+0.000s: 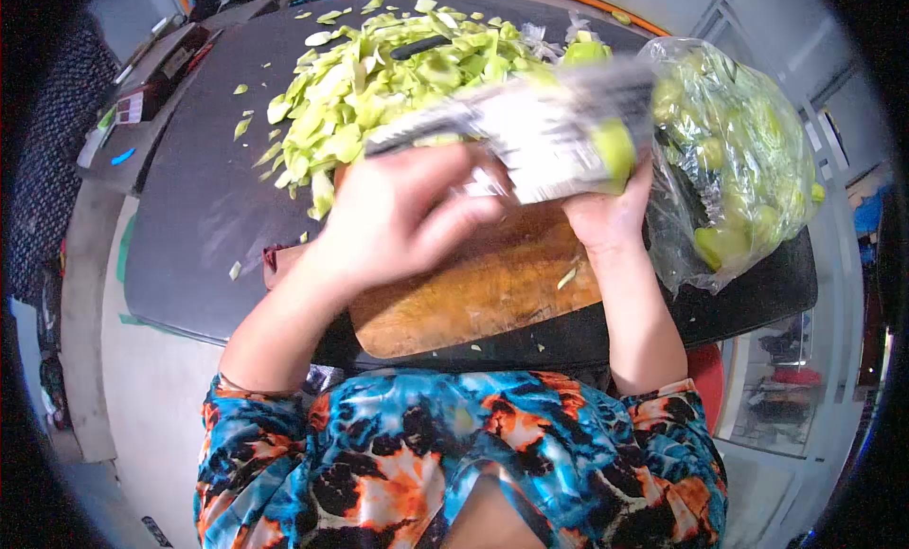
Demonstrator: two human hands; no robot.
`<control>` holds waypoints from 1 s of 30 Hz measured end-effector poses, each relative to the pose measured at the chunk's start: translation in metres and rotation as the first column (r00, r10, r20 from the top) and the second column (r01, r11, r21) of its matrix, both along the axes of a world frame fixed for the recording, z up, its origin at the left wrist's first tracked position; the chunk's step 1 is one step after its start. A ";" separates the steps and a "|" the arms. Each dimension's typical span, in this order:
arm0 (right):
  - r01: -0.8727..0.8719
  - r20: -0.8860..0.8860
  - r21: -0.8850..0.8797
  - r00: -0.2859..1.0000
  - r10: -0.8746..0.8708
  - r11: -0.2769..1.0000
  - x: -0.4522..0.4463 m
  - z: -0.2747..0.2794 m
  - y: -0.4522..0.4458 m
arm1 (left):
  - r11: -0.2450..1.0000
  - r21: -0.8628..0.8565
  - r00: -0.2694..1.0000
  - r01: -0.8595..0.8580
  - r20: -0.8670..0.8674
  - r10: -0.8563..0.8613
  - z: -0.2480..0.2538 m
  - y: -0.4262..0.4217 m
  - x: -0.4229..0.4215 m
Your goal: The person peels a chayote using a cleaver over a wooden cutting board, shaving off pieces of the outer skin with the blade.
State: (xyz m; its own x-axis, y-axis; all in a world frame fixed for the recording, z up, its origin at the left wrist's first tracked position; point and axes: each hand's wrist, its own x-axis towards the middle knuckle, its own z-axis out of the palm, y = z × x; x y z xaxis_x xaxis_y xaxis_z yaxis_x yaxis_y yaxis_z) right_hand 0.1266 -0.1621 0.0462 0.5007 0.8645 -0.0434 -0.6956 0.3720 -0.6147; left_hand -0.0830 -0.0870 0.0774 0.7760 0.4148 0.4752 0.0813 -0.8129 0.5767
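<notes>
My left hand (407, 203) is closed round the dark handle of a wide-bladed knife (549, 137), which is blurred by motion. The blade reaches across to my right hand (615, 208), whose fingers are partly hidden behind it. That hand grips a light green vegetable (614, 151), seen beside the blade. Below both hands lies a brown wooden cutting board (473, 303). A large heap of pale green slices (379, 85) spreads beyond my left hand, with a black object (420, 47) lying on top.
A clear plastic bag (739, 161) with green vegetables stands at the right of the dark table (199, 208). Loose slices are scattered on the tabletop at left. Part of a red stool or seat (705, 383) shows below the table's right edge. Shelving with items stands at far left.
</notes>
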 end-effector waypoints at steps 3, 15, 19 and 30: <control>-0.378 -0.070 0.146 0.918 0.391 0.914 0.012 -0.010 -0.003 | 0.971 0.127 0.980 0.201 -0.016 -0.200 -0.001 -0.016 0.004; -0.207 -0.343 0.092 0.912 0.226 0.974 0.018 -0.031 0.011 | 0.944 0.325 0.997 0.057 0.035 -0.072 -0.018 -0.014 0.016; -0.326 0.200 0.055 0.930 0.310 0.944 0.003 0.004 -0.009 | 0.898 0.034 0.897 -0.438 0.085 0.434 -0.019 0.041 0.002; -0.505 -0.162 0.178 0.832 0.531 0.845 0.004 0.010 -0.016 | 0.945 0.265 0.981 0.193 -0.024 -0.193 0.004 -0.024 0.003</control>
